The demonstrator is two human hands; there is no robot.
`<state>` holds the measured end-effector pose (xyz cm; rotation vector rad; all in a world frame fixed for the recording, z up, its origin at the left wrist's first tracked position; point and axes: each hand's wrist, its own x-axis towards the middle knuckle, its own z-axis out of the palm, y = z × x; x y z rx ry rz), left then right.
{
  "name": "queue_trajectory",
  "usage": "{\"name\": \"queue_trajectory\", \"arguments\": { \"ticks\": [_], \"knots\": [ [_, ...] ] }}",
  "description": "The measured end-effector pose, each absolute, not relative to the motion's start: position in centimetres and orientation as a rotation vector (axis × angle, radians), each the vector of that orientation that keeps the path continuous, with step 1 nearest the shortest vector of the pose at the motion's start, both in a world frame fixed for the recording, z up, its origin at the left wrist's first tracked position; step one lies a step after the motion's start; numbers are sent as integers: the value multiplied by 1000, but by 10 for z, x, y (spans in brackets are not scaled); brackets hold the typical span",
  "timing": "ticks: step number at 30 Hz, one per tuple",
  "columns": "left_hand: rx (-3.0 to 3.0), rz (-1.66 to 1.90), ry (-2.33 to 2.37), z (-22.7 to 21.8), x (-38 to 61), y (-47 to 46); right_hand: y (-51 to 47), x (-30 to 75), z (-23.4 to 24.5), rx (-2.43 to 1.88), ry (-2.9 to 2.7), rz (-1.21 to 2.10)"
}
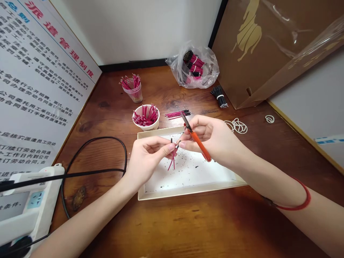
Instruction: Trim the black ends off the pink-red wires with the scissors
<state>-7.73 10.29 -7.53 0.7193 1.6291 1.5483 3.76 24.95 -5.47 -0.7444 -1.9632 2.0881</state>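
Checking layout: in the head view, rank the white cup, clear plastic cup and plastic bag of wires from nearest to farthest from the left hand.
From the left hand:
1. White cup, ahead.
2. Clear plastic cup, behind it.
3. Plastic bag, back right.

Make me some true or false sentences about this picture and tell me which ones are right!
1. The right hand holds a pair of orange-handled scissors. True.
2. The left hand holds a blue pencil. False: it pinches thin red wires.
3. A thin red cord bracelet circles the right arm. True.
4. The round white cup on the wooden table is empty. False: it is packed with red wires.
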Motion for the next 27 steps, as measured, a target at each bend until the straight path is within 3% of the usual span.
{"name": "queue_trajectory", "arguments": {
  "ticks": [6,15,27],
  "knots": [
    [806,1690,1566,-80,-74,103,248,46,-51,-683,-2042,1992],
    [913,1531,1735,-77,-74,101,237,56,-52,-615,-2087,1783],
    [1007,1582,1913,-74,-69,100,212,113,-71,-655,-2342,1152]
  ]
}}
